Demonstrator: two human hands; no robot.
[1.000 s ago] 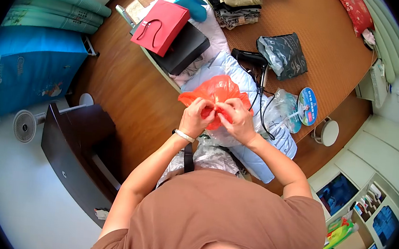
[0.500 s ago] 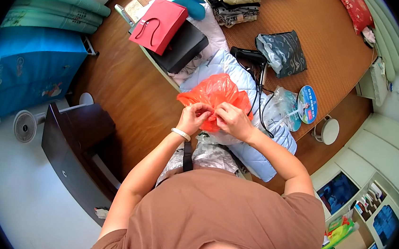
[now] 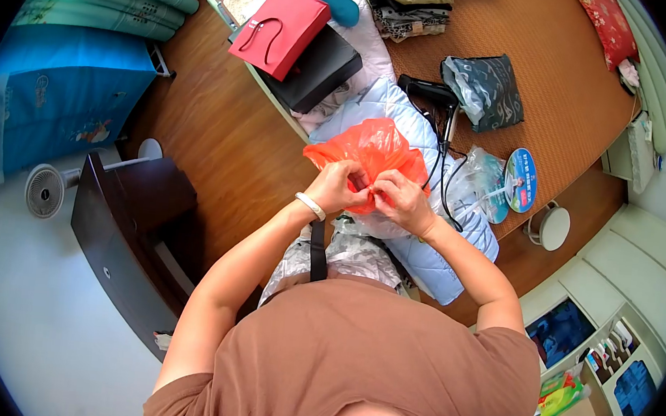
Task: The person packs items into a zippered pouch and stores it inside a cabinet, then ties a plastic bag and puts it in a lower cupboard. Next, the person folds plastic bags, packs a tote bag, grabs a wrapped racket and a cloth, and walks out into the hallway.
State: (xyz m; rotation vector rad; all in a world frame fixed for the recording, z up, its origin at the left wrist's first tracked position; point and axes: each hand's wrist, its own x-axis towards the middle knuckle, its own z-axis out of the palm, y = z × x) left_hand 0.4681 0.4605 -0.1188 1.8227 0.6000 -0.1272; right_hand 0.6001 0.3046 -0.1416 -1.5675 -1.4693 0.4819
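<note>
A red plastic bag [image 3: 378,142], thin and crumpled, bulges just beyond my hands at the bed's edge. My left hand [image 3: 340,185], with a white bracelet at its wrist, pinches the bag's gathered plastic. Close beside it, my right hand [image 3: 402,202] grips the same plastic with thumb and fingers pressed together. The fingertips of both hands nearly meet. Whatever the bag holds is hidden. Under and behind it lies a light blue quilt [image 3: 443,257], and some clear plastic shows below my hands.
On the bed [image 3: 554,37] lie a black hair dryer [image 3: 430,91] with its cord, a dark patterned bag [image 3: 487,91], folded clothes [image 3: 410,9], a round fan-shaped sign [image 3: 520,180], and a red paper bag [image 3: 281,31] on a black box [image 3: 317,72]. A stool [image 3: 553,228] stands right; a dark desk [image 3: 118,260] left.
The whole view has shifted slightly, with the bed items a little further right. Both hands stay on the red bag's gathered plastic, and their fingers have changed position a little.
</note>
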